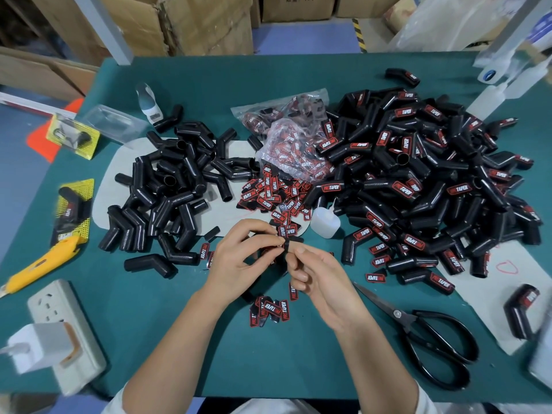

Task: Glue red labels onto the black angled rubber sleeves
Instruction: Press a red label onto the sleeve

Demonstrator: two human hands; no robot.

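Big labelled pile (418, 186) sits on the right of the desk (179, 339), unlabelled sleeves (173, 186) left, so well past halfway. Left hand (242, 258) and right hand (316, 282) together pinch one label (287, 245) mid-desk.

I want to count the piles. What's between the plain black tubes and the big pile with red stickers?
In the head view, between the plain sleeves and the labelled pile lie loose red labels and clear bags of labels.

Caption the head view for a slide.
Both hands, left and right, pinch a small black piece between unlabeled and labeled sleeves.
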